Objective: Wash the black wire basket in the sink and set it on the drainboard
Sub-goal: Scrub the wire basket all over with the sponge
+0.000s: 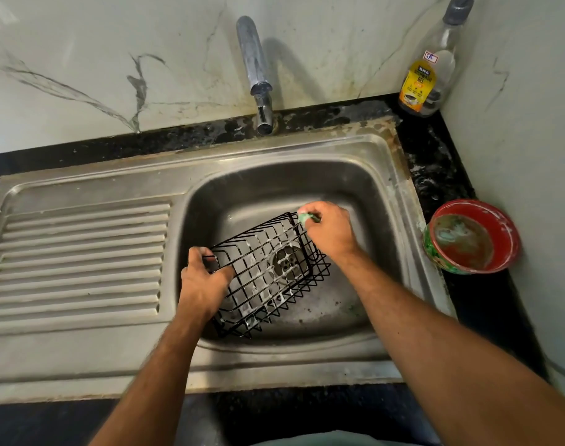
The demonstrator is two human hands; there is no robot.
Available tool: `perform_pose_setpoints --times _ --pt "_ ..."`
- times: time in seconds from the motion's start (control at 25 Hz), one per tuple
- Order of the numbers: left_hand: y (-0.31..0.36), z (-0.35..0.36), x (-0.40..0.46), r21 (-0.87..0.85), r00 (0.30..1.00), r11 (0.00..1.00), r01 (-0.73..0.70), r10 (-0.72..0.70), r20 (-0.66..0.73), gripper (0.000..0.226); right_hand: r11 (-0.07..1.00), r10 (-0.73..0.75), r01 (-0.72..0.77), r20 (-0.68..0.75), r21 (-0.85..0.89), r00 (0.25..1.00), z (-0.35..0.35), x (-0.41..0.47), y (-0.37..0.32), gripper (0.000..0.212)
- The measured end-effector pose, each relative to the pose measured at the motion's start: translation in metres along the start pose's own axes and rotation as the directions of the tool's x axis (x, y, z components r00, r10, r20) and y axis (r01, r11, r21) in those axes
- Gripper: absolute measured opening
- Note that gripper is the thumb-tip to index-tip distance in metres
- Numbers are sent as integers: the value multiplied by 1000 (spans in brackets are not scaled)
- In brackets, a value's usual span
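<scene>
- Your left hand (pixel 204 278) curls round the black wire basket (pixel 268 272)'s near-left rim, holding it tilted inside the sink (pixel 355 188).
- Your right hand (pixel 331 228) pinches a green scrubber (pixel 308 217) at the far rim; work wire by wire.
- Fingertips hidden; tap (pixel 257 75) shows no water.

There is one view only, from a wide-angle camera on the person's head, looking steeply down and forward from close above the stainless steel sink basin (pixel 355 188). It faces the white marbled wall (pixel 81 59); both forearms reach in from the bottom edge.
</scene>
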State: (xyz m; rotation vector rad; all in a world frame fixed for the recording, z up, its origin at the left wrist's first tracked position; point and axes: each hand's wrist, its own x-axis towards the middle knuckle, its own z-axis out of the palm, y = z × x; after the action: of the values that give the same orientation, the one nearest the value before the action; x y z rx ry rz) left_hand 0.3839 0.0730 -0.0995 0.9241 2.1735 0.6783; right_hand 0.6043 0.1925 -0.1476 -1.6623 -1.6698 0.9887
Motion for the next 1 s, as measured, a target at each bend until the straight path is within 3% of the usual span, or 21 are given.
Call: perform_pose_setpoints --times 0.12,0.2,0.36,0.52,0.68,1.0 --pt "1 -1 -1 16 1000 1000 1 -1 3 31 994 -105 104 139 20 985 5 -1 -18 27" --pt "0 -1 2 16 1000 1000 10 -11 7 31 991 -113 125 185 -55 976 6 6 -23 28" --pt "2 -3 2 -31 999 998 46 -45 20 38 997 50 -46 60 -64 997 -2 8 -10 26" --pt "3 -4 1 -19 997 998 63 -63 39 32 978 -156 181 204 -108 967 1 -11 -12 26" --pt "6 -3 -6 -9 999 999 37 -37 23 39 977 -200 206 99 -55 975 5 -4 -20 25" --pt "11 -4 -15 33 999 999 -22 21 50 42 968 43 31 284 -250 958 -16 11 -46 23"
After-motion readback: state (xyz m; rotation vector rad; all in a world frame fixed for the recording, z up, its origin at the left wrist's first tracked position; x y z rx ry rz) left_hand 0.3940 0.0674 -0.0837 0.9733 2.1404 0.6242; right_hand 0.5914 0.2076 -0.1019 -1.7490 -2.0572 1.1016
